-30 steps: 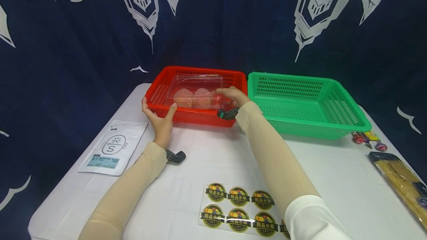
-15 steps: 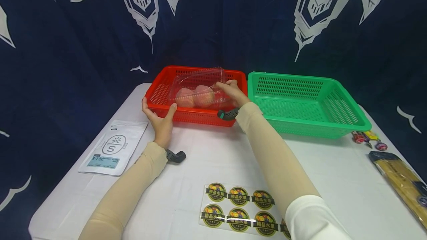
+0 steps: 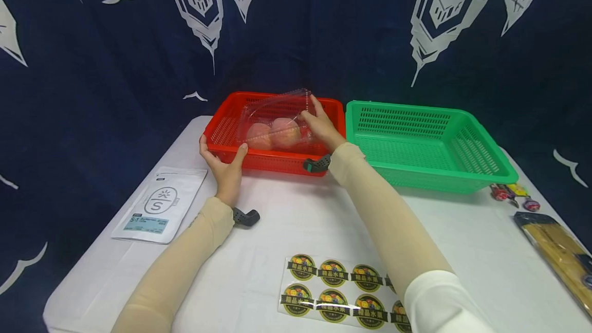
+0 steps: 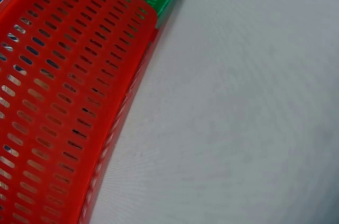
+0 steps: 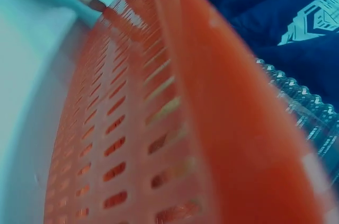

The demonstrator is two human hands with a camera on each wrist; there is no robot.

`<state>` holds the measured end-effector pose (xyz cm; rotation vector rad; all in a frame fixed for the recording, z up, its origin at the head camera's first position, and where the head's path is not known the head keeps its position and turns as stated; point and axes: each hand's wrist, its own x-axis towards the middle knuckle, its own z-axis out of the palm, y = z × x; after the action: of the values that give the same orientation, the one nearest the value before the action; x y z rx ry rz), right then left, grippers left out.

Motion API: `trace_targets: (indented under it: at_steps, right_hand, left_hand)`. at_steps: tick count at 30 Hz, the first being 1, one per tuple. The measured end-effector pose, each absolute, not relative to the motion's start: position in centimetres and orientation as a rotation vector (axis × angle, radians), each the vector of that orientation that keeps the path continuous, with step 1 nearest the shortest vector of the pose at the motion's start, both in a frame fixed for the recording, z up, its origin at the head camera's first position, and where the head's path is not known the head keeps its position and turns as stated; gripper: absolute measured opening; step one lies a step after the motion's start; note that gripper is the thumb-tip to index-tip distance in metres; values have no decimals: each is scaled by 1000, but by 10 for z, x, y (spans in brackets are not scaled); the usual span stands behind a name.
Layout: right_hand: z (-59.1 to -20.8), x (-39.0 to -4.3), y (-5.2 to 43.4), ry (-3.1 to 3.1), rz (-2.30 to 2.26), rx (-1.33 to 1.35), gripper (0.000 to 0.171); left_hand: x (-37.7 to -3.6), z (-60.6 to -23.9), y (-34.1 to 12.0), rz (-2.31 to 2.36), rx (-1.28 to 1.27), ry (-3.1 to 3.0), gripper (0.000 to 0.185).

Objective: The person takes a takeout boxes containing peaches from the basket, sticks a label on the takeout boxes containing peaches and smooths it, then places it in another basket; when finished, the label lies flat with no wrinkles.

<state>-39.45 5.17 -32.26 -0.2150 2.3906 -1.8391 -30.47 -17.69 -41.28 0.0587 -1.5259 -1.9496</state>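
Observation:
A clear plastic fruit box sits tilted in the red basket, its right side higher than its left. Two peaches show through the plastic. My right hand reaches over the basket's front right rim and holds the right edge of the box between thumb and fingers. At the front left corner, my left hand grips the basket, thumb over the front rim and fingers round the side. The left wrist view shows only the slotted basket wall. In the right wrist view, the ridged plastic edge appears beyond the red rim.
A green basket stands right against the red one. Left lies a white pouch. A sheet of round fruit stickers lies in front, partly under the right forearm. Lollipops and a long brown packet lie right. A dark curtain hangs behind.
The box has gone from lying flat to tilted, its right side lifted by my right hand, whose fingers have moved up along its edge. My left hand stays at the basket corner.

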Motion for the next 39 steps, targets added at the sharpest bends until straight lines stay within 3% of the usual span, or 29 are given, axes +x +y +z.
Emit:
trace_targets:
  at_steps: [25, 39]
  right_hand:
    - [-267, -391, 103, 2319, -1841, -139, 91]
    - [-255, -385, 149, 2123, -1987, -133, 87]
  left_hand:
    - [-303, -413, -174, -1919, 82, -1574, 100]
    - [-300, -412, -176, -1930, 104, -1586, 102]
